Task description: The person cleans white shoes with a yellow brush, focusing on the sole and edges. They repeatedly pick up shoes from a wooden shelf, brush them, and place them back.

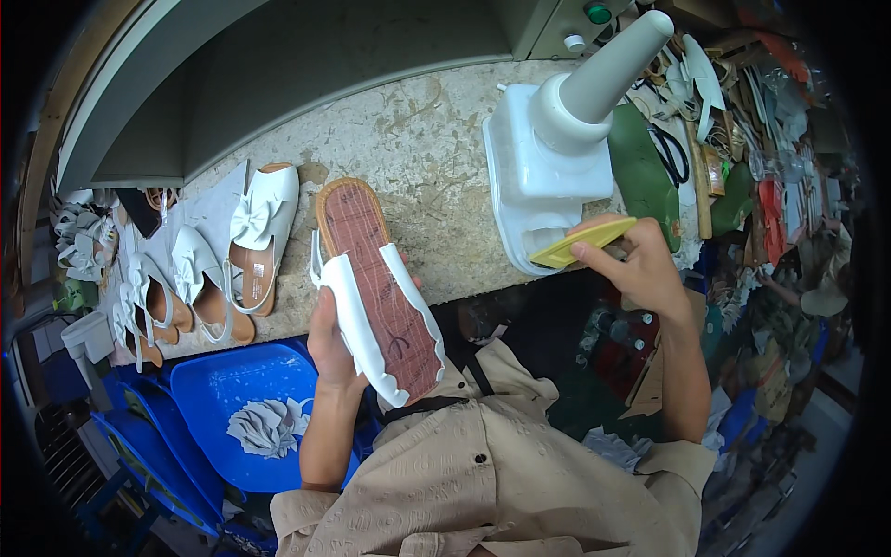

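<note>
1. the largest thing before me is the pale, mottled workbench (399, 121), with a grey metal housing (278, 74) standing along its far side.
2. on the near side is the person in a beige shirt (427, 464), both forearms bare and reaching toward the bench.
3. a blue chair (204, 381) is at the near left, below the bench edge.
4. on the right of the bench stands a white container (561, 158) topped by a tapering grey spout, with an opening low on its near side.
5. along the left of the bench sits a row of white sandals (191, 257) with bows and tan insoles, side by side.
6. the unfinished shoe (376, 288) is in the middle, at the bench's near edge, its reddish-brown underside turned up and white wavy edges along both sides of it.
7. the left hand (332, 348) is clamped on that shoe, thumb side along its left edge, some fingertips showing at its right.
8. the right hand (647, 274) pinches a flat yellow piece (577, 245), thumb on top. the piece lies over the container's low opening; whether it touches the rim, i cannot tell.
9. smaller still, a heap of crumpled grey-white scraps (266, 428) rests on the chair.
10. smallest is a green knob (597, 13), far right on the housing.
</note>
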A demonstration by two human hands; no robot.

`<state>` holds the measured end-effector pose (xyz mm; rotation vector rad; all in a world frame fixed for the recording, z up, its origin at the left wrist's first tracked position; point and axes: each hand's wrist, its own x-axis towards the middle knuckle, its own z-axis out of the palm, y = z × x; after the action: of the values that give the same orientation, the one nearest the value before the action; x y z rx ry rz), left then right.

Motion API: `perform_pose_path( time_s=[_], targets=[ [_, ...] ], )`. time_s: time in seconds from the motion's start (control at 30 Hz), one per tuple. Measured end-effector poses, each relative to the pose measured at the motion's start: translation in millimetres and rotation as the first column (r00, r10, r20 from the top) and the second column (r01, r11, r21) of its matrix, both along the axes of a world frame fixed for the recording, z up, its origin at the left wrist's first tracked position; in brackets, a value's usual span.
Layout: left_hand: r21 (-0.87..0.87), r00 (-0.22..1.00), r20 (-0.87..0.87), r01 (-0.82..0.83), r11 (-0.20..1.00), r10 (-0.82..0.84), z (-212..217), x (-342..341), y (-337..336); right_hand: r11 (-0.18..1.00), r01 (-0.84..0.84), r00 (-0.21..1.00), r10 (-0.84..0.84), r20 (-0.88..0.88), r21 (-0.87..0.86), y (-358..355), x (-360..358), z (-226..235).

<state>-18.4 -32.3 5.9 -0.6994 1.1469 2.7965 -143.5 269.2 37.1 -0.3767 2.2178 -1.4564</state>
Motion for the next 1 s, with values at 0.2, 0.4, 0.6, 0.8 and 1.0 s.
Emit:
perform_pose_path(
  time_s=[0.2, 0.4, 0.6, 0.8, 1.0],
  targets=[
    [-0.083, 0.992, 0.106, 0.08, 0.993, -0.071, -29.8, 30.6, -11.1, 0.944, 0.214, 0.944, -0.133, 0.303, -0.253, -9.4, 12.2, 6.3],
    [-0.531, 0.956, -0.109, 0.175, 0.829, -0.271, -10.3, 28.4, 7.8, 0.727, 0.341, 0.933, -0.337, 0.123, -0.596, -90.6, 56.8, 20.9],
    [-0.838, 0.851, -0.354, -0.104, 0.535, -0.388, 9.3, 12.5, 6.5, 0.667, 0.342, 0.89, -0.457, 0.0, -0.662, -105.8, 62.0, 24.2],
    [-0.901, 0.811, -0.403, -0.268, 0.342, -0.425, 16.5, 6.8, 7.5, 0.637, 0.412, 0.861, -0.506, 0.049, -0.652, -104.6, 68.1, 32.5],
    [-0.929, 0.794, -0.37, -0.31, 0.203, -0.482, 26.2, 4.7, 2.6, 0.698, 0.322, 0.878, -0.473, -0.074, -0.64, -86.9, 71.7, 36.4]
  ],
)
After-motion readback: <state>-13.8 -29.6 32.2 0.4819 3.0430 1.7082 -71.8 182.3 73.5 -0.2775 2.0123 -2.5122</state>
